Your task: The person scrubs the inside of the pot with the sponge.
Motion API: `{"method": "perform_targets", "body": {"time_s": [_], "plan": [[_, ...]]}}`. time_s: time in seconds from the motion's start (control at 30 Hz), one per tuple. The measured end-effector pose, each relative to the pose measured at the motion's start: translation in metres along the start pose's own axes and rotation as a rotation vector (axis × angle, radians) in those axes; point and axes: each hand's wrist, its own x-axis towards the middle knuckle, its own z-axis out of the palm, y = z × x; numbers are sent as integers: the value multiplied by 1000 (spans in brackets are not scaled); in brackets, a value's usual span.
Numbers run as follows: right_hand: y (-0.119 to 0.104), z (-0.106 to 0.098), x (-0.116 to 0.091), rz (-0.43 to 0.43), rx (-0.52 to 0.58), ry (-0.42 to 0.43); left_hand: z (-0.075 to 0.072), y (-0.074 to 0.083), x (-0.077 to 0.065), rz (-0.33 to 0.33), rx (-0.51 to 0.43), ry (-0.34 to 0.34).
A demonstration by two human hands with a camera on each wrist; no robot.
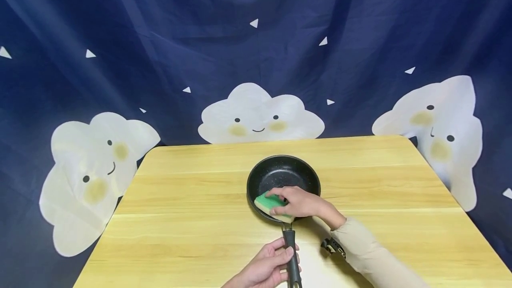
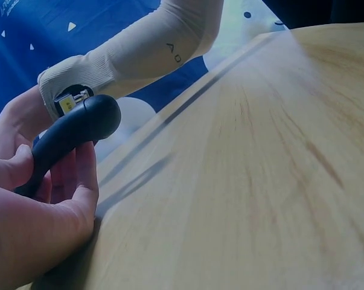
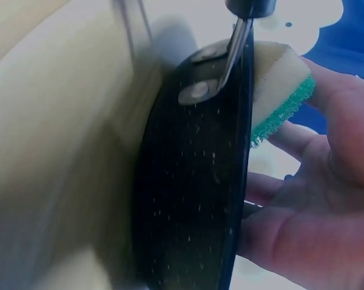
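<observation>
A black frying pan with a speckled coating sits over the wooden table in the head view, its handle toward me. My left hand grips the black handle, thumb on top; the left wrist view shows the fingers curled round from the other side. My right hand reaches into the near part of the pan and holds a green and cream sponge between thumb and fingers. In the right wrist view the sponge pokes above the pan's rim, and the rest of it is hidden behind the wall.
A wooden table with rounded far corners extends around the pan. Behind it hangs a dark blue curtain printed with white clouds and triangles. A small black device shows by the right sleeve.
</observation>
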Motion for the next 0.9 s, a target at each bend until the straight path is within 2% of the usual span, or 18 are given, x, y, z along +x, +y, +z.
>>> {"method": "perform_targets", "body": {"time_s": [0.5, 0.9], "plan": [[-13, 12, 19, 102, 35, 54, 0, 0, -3, 6, -24, -18], [-17, 12, 34, 142, 87, 76, 0, 3, -3, 1, -27, -14]]}}
